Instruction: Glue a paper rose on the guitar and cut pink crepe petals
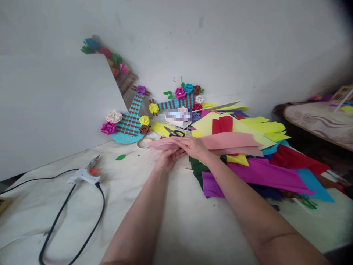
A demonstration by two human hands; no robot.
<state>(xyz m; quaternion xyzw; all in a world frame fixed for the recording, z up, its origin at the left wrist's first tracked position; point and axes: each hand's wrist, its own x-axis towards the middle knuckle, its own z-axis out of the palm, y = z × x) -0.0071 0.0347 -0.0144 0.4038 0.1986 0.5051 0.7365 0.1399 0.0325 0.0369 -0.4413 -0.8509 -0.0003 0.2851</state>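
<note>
A long strip of pink crepe paper (228, 141) stretches across the middle of the table, its right part resting over the heap of coloured paper. My left hand (169, 157) grips the strip from below, near its left end, fingers partly hidden under it. From above, my right hand (192, 147) pinches the same strip close beside the left one. The paper looks layered or folded where the fingers meet. Just behind my hands lie dark-handled scissors (176, 132). A tape roll (145, 143) sits left of them, by the strip's left end.
A white hot glue gun (85, 177) with a looping black cable lies at left. Guitar-shaped crafts with paper flowers (129, 123) lean at the back near a white board (55, 106). Purple crepe paper (270, 175) and other colours spread rightward. A green leaf (120, 157) lies nearby.
</note>
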